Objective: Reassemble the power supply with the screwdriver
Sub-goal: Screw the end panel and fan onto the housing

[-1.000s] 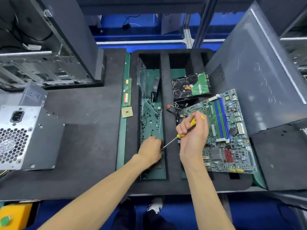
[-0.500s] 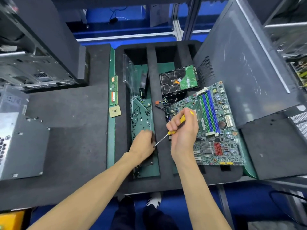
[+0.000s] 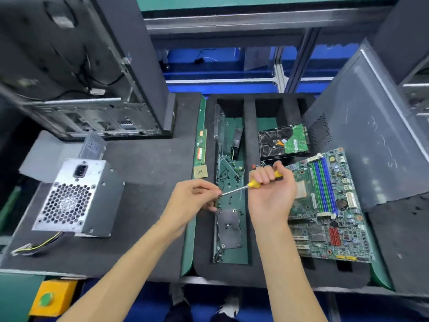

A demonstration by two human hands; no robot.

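Head view, step in hand: a screw is judged to be set on the tip of the screwdriver (image 3: 253, 184); the screw itself is too small to be seen.
Right hand (image 3: 272, 194): it is clamped around the yellow handle, palm turned up, with the shaft pointed to the left.
Left hand (image 3: 193, 196): its fingertips are pinched together at the tip of the shaft, above the screw compartment (image 3: 229, 196) of the black foam tray (image 3: 249, 145).
Power supply (image 3: 77, 197): it lies on the dark mat (image 3: 148, 173) at the left, well apart from both hands, fan grille and socket turned toward the camera, cables hanging at its near side.
Next move: the loaded tool is probably to be carried left to a screw hole of the power supply; the tip should be kept level so that the screw is not lost.
Open room: bare mat is seen between the tray and the power supply, so the path is judged free.
Edges: the open computer case (image 3: 97, 94) stands just behind the power supply; the motherboard (image 3: 325, 205) lies just beside the right hand; the grey side panel (image 3: 362, 126) leans at the right.
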